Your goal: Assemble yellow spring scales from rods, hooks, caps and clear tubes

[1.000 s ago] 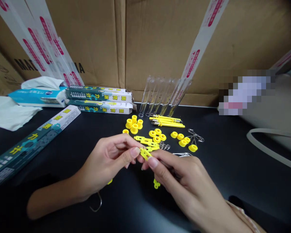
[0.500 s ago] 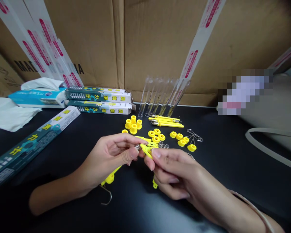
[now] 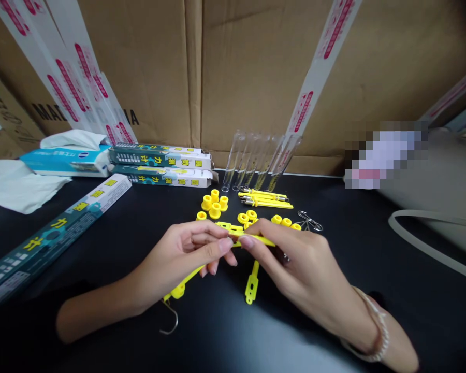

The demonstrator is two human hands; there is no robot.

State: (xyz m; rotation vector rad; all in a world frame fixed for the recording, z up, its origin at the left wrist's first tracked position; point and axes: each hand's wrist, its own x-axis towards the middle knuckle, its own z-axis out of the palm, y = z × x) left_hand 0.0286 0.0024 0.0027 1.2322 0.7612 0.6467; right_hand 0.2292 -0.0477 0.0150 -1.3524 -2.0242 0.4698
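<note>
Over the middle of the dark table, my right hand (image 3: pixel 283 251) pinches a slim yellow plastic strip (image 3: pixel 262 239) between thumb and forefinger. My left hand (image 3: pixel 202 247) is closed on the strip's left end; the fingertips hide that end, so a spring there cannot be made out. Behind the fingers lie more yellow slotted pieces (image 3: pixel 226 226). A loose yellow slotted strip (image 3: pixel 252 284) rests below my right hand. Beneath my left hand, partly covered, is a yellow piece (image 3: pixel 177 291) with a metal hook (image 3: pixel 173 322).
Clear tubes (image 3: pixel 256 163) stand at the back. Before them lie yellow strips with springs (image 3: pixel 266 199), yellow caps (image 3: pixel 215 209), yellow rings (image 3: pixel 251 214) and wire hooks (image 3: pixel 310 221). Printed boxes (image 3: pixel 163 158), a long box (image 3: pixel 58 233) and tissues (image 3: pixel 66 158) sit left; a bag (image 3: pixel 431 181) is right.
My right hand has shifted its grip, turning palm-down over the strip, which now points right. The loose slotted strip below has come more into view. The left hand stays nearly in place.
</note>
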